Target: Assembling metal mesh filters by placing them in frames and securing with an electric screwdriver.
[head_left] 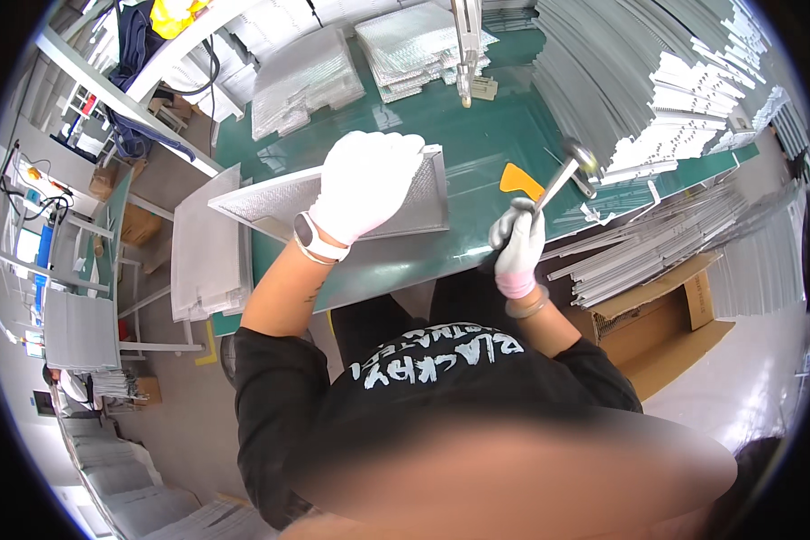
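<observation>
1. Head view: left hand (pixel 366 184), in a white glove, lies palm-down on a mesh filter panel (pixel 333 200), fingers curled over its far edge.
2. Panel rests tilted on the green table (pixel 459 144), near its front edge.
3. Right hand (pixel 518 247), also gloved, is closed around the handle of a hammer (pixel 562 175); hammer head is raised above the table.
4. Orange scraper (pixel 519 181) lies on the table just beside the hammer.
5. Stacked metal strips (pixel 639 81) fill the right side; more mesh panels (pixel 306 81) lie at the far side.
6. Cardboard box (pixel 670 315) stands below the table's right end.
</observation>
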The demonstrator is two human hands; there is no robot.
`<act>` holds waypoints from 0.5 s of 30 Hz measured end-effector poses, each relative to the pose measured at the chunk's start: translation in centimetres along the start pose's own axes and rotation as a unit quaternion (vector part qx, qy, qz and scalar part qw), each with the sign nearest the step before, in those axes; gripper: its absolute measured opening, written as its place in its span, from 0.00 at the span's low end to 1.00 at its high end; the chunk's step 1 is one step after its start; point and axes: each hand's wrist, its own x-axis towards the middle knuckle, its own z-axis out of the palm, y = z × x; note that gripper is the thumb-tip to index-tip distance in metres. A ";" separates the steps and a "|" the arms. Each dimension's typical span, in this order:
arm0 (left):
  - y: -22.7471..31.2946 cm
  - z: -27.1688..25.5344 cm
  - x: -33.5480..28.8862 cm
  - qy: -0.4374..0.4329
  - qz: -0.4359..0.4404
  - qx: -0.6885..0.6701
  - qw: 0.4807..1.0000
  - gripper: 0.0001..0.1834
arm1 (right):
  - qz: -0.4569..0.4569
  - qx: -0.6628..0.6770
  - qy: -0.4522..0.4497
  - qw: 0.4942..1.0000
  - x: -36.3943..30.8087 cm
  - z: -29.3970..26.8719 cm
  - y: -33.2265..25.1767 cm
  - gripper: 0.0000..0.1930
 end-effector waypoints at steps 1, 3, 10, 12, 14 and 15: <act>0.0 0.0 0.1 -0.002 0.004 -0.003 1.000 0.09 | -0.048 0.026 0.017 0.998 -0.7 0.6 1.0 0.09; -0.1 0.0 -0.1 -0.003 0.006 -0.007 1.000 0.08 | -0.021 -0.089 -0.142 0.986 -2.4 1.1 1.8 0.10; 0.1 -0.4 -0.7 -0.019 -0.009 -0.014 1.000 0.07 | -0.007 0.057 -0.022 0.998 -3.1 3.5 2.3 0.08; 0.0 -0.4 -0.8 -0.002 -0.006 -0.014 1.000 0.07 | 0.087 -0.137 -0.159 0.974 -3.7 3.2 2.0 0.07; -0.3 -0.6 -0.9 -0.012 -0.025 -0.009 1.000 0.06 | 0.084 -0.228 -0.218 0.945 -2.7 3.2 1.1 0.07; -0.3 -0.6 -1.0 -0.010 -0.026 -0.009 1.000 0.06 | 0.078 -0.210 -0.204 0.953 -2.4 3.2 0.3 0.08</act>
